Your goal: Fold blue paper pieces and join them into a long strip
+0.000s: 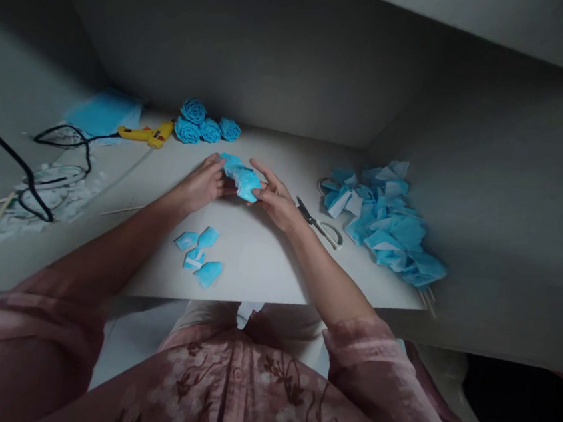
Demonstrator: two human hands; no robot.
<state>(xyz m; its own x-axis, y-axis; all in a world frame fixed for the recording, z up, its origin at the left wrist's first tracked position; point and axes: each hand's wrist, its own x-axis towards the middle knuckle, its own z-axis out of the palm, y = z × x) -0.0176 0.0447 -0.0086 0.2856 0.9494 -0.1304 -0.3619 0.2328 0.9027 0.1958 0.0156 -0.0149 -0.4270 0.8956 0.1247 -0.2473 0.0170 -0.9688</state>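
Note:
A strip of crumpled blue paper (241,177) is held up between both hands above the white table. My left hand (204,185) grips its left end, fingers partly behind it. At the other end, my right hand (273,197) pinches the paper between thumb and fingers, with the index finger raised. Several small blue paper pieces (209,273) lie on the table below the hands. Behind the hands sit several rolled blue paper roses (188,130).
Scissors (318,223) lie open beside my right forearm. A heap of blue paper (390,226) covers the right side. At the left are a yellow glue gun (148,134), its black cord, blue sheets (104,114) and white scraps (62,196). Walls enclose the back and sides.

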